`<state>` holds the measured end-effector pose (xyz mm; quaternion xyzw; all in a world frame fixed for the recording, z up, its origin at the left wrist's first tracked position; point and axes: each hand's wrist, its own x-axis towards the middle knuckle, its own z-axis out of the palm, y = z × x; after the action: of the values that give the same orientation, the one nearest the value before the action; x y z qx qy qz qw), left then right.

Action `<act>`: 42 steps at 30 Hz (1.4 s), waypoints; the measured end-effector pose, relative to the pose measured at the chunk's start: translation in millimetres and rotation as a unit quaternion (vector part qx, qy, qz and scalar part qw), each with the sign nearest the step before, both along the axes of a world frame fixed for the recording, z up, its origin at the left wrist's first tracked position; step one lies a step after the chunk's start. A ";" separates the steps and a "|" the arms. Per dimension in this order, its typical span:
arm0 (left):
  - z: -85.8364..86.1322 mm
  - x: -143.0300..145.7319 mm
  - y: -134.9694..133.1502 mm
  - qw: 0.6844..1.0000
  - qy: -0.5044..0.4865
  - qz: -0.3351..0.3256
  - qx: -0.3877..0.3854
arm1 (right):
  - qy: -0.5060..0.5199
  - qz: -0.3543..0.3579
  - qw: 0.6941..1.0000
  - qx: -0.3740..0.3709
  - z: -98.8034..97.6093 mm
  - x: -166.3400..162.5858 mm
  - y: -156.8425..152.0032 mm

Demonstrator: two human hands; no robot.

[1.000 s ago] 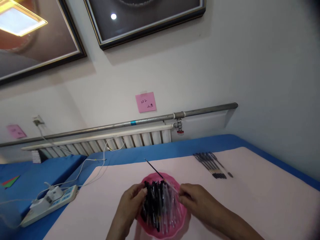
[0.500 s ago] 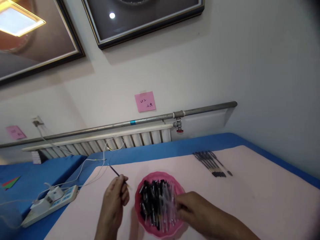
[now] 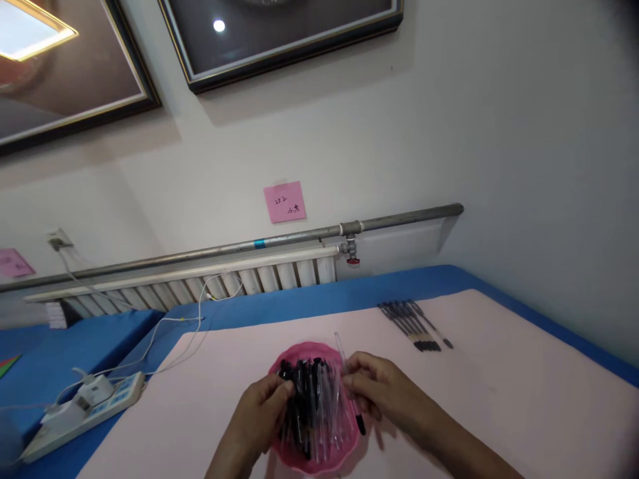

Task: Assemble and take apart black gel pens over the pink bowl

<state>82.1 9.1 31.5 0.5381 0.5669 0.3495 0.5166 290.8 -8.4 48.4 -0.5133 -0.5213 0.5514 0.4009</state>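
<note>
A pink scalloped basket (image 3: 319, 471) stands on the pink sheet, full of black pen parts (image 3: 305, 399) and clear plastic pen barrels (image 3: 327, 406). My left hand (image 3: 262, 409) reaches over the basket's left rim, thumb and forefinger pinched at the black parts; what lies between them is hidden. Over the right rim, my right hand (image 3: 377, 389) grips a clear pen barrel (image 3: 340, 346), tilted, with a black end (image 3: 360, 424) showing below the fingers. To the right, several dark pens (image 3: 412, 326) lie side by side in a row on the sheet.
Pink paper (image 3: 499, 386) covers the blue table (image 3: 279, 306). At the left edge lies a white power strip (image 3: 112, 406) with plugs and loose white cables (image 3: 154, 339). Behind the table are a radiator (image 3: 279, 274) and a pipe with a red valve (image 3: 353, 261).
My left hand has moved right to the basket; the thin dark pen refill it held no longer shows. My right hand has lifted slightly, with a clear barrel now visible in it.
</note>
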 end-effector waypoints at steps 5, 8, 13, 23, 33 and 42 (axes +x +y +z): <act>1.6 40.4 -19.9 0.995 -0.008 -0.082 0.063 | 0.097 -0.021 0.995 -0.009 -3.4 -7.3 -0.9; 1.7 55.6 -28.2 0.993 0.024 -0.080 0.088 | 0.124 -0.011 0.992 -0.006 -9.3 -9.6 -0.5; -3.6 51.7 -27.7 0.992 -0.052 -0.113 0.031 | 0.176 0.017 0.984 -0.001 -10.2 -7.2 1.0; -5.7 51.1 -21.7 0.984 -0.140 -0.113 -0.019 | 0.232 -0.017 0.973 -0.001 -6.4 -9.0 -0.3; -6.6 45.5 -20.0 0.970 -0.167 -0.158 -0.075 | 0.267 -0.010 0.964 -0.006 -13.3 -12.4 0.5; 1.1 35.6 -22.3 0.942 -0.238 -0.164 -0.171 | 0.279 -0.006 0.960 -0.008 -14.8 -16.2 -0.5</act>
<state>117.7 -13.2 32.6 0.4284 0.3823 0.2758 0.7709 274.6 -8.9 33.6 -0.3454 -0.3807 0.6746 0.5298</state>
